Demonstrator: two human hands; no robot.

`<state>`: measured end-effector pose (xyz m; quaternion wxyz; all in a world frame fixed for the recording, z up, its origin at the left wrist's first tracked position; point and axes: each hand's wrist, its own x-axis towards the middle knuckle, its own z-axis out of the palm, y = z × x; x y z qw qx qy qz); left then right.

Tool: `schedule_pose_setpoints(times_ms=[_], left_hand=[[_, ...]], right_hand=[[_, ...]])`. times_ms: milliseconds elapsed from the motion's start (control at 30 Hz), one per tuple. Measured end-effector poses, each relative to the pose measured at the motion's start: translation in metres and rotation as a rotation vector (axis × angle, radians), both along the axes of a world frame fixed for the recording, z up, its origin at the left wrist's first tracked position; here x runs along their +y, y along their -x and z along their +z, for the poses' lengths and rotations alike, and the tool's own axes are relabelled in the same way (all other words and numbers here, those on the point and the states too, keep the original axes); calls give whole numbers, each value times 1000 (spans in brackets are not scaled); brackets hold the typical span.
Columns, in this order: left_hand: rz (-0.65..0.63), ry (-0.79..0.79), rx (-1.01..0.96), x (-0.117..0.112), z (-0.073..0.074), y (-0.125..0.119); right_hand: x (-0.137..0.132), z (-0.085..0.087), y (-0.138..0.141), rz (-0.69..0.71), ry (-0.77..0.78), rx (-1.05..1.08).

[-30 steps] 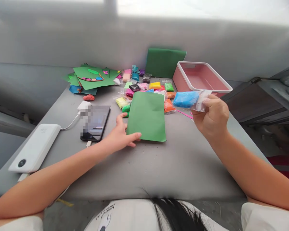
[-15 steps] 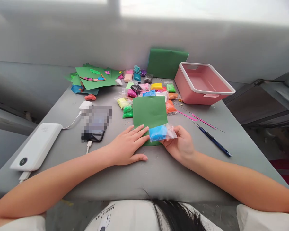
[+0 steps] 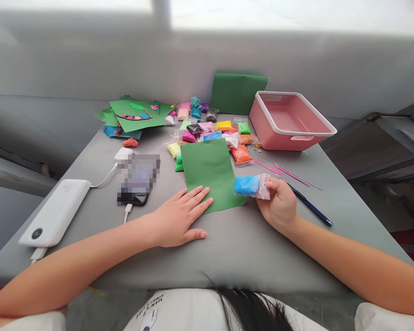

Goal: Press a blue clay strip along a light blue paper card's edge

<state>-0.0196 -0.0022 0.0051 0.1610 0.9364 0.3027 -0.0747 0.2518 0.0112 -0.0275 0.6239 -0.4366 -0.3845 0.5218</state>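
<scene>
A sheet of green paper (image 3: 210, 168) lies slightly turned on the grey table in front of me. My left hand (image 3: 179, 216) rests flat with its fingers stretched out, the fingertips on the paper's lower left part and the thumb on the tabletop. Between the fingers and thumb of my right hand (image 3: 279, 202) is a clear plastic bag of blue modelling clay (image 3: 247, 185), held by its loose end above the paper's right edge. Behind the sheet lie several small bags of coloured clay, among them an orange one (image 3: 241, 155) and a yellow-green one (image 3: 174, 149).
At the back right stands a pink basket (image 3: 279, 131) with a white rim. Pink clay tools (image 3: 293, 174) and a dark blue pen-like tool (image 3: 310, 205) lie right. A phone (image 3: 138, 179), white power bank (image 3: 57, 211) and decorated green sheets (image 3: 134, 115) are left.
My right hand has moved right with the bag of blue clay. The green paper has turned and shifted slightly left and toward me under my left hand, uncovering more of the orange bag.
</scene>
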Motion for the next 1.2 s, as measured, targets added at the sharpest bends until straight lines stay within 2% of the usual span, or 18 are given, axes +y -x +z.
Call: schedule_pose_setpoints(times_ms=[100, 167, 267, 333, 367, 467, 533, 633, 700, 800, 867, 967, 1033, 1100, 1200], left_hand=[[44, -13, -102, -1, 13, -6], [140, 16, -259, -3, 23, -10], [294, 226, -531, -6, 35, -15], [338, 380, -669, -8, 37, -16], [348, 427, -714, -9, 36, -17], [376, 429, -748, -9, 28, -18], [360, 335, -715, -8, 22, -18], [258, 153, -671, -6, 15, -18], [226, 24, -655, -6, 13, -17], [248, -229, -627, -5, 10, -15], [214, -427, -666, -4, 8, -13], [124, -634, -740, -1, 7, -11], [94, -627, -705, 2, 4, -9], [64, -530, -626, 3, 1, -8], [93, -420, -514, 2, -4, -7]], right_hand=[[-6, 17, -4, 194, -205, -278], [-10, 34, 2, 319, -310, -441], [-16, 58, 20, 362, -596, -764], [-17, 66, 35, 347, -808, -989], [-18, 68, 41, 355, -864, -1062], [-18, 63, 52, 478, -870, -1182], [-17, 58, 52, 541, -839, -1190], [-17, 54, 48, 580, -790, -1162], [-15, 54, 45, 551, -736, -1153], [-12, 55, 42, 415, -662, -1216], [-11, 56, 41, 349, -649, -1247], [-13, 57, 43, 432, -721, -1183], [-15, 58, 45, 538, -811, -1130], [-16, 57, 46, 579, -889, -1128], [-15, 54, 45, 481, -889, -1230]])
